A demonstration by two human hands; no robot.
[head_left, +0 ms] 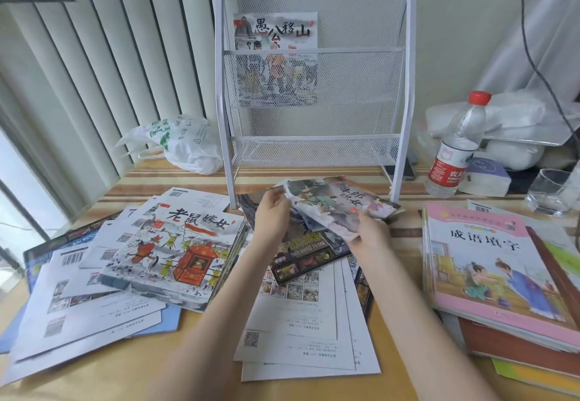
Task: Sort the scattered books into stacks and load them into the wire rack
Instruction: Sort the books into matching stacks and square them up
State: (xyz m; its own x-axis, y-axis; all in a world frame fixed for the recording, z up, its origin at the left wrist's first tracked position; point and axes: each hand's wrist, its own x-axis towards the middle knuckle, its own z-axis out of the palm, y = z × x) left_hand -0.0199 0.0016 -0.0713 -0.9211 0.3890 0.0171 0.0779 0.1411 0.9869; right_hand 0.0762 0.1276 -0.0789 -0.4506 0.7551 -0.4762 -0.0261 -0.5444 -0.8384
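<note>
Your left hand point(272, 212) and right hand point(370, 233) each grip an edge of a thin picture book point(339, 204), lifted just above the counter point(201, 353) in front of the wire rack point(314, 52). Rack: one book point(275, 35) loaded, apparently the only one, mesh blurs the rest. Left to do: the fanned pile at left point(175, 243), loose sheets in the middle point(298, 316), and a rough stack at right point(489, 269).

Wire rack point(314, 50) mesh is veiling lower half of the book point(276, 55) in its middle pocket. Right of rack, glass point(550, 192) is running off frame edge; phone point(400, 170) is sitting half-hidden behind rack's leg.
</note>
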